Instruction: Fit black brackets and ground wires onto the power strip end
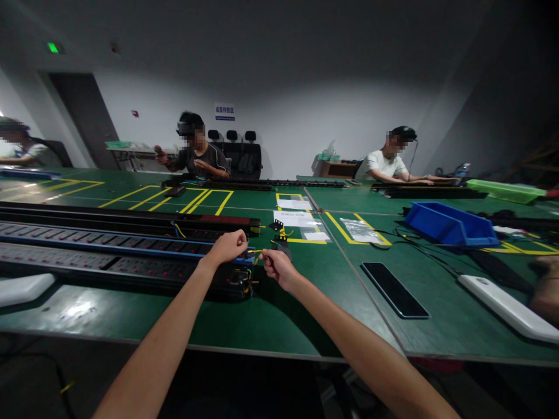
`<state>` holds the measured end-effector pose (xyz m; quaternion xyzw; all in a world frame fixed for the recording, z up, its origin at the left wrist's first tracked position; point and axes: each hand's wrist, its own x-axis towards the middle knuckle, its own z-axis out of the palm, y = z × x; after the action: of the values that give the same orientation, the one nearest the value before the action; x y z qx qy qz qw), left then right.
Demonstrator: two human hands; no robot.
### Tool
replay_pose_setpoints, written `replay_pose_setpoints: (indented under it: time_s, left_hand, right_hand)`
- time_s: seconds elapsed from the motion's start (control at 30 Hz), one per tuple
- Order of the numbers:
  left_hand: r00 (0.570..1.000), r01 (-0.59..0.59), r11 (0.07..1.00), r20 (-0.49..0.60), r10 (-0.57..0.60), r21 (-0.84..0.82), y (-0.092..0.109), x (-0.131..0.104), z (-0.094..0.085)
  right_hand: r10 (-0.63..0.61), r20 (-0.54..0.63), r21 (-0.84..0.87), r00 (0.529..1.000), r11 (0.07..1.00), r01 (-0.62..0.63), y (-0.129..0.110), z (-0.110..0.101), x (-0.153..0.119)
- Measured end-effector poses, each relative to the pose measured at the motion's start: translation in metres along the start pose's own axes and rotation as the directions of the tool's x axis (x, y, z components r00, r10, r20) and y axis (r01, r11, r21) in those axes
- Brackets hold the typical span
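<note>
Long power strips with rows of sockets lie side by side on the table, among them a blue-edged power strip point(166, 244) and a black power strip point(144, 269) closer to me. My left hand point(229, 247) is closed with curled fingers at the right end of the blue-edged strip; what its fingertips hold is hidden. Just to the right, my right hand point(280, 270) pinches a yellow wire point(257, 252) that comes from that end. Small black end pieces point(282, 247) with yellow wires lie beyond my right hand.
A black phone point(394, 290), a white power bank point(506, 304) with cables and a blue bin point(449, 224) lie to the right. Paper sheets point(294, 219) and yellow tape mark the green table point(305, 326). Several people sit across the table.
</note>
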<state>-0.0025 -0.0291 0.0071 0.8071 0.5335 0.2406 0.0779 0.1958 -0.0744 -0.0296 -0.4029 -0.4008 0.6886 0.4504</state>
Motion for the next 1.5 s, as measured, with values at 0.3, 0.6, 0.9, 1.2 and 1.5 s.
replay_pose_setpoints:
  time_s: [0.3, 0.6, 0.9, 1.2, 1.5]
  left_hand:
    - [1.000, 0.005, 1.000, 0.004, -0.005, -0.001, 0.0020, -0.0008, -0.0014]
    - [1.000, 0.001, 1.000, 0.003, -0.001, -0.004, 0.0005, -0.0008, -0.0004]
    - [1.000, 0.007, 1.000, 0.005, -0.007, -0.008, 0.0004, -0.0004, -0.0005]
    - [1.000, -0.003, 1.000, -0.003, 0.003, -0.011, -0.0002, -0.0012, 0.0008]
    - [1.000, -0.015, 1.000, -0.003, 0.015, -0.005, -0.0017, -0.0015, 0.0020]
  right_hand:
    - [0.000, -0.002, -0.003, 1.000, 1.000, 0.000, 0.0003, 0.0001, 0.0000]
    - [-0.004, 0.003, 0.000, 1.000, 1.000, 0.004, 0.0010, -0.0007, 0.0003]
    - [0.007, 0.004, -0.008, 1.000, 1.000, -0.007, -0.0015, 0.0014, -0.0017]
    - [0.007, 0.017, -0.006, 1.000, 1.000, -0.007, -0.0001, -0.0001, -0.0014]
    - [-0.008, 0.016, -0.004, 1.000, 1.000, 0.008, 0.0014, -0.0004, -0.0009]
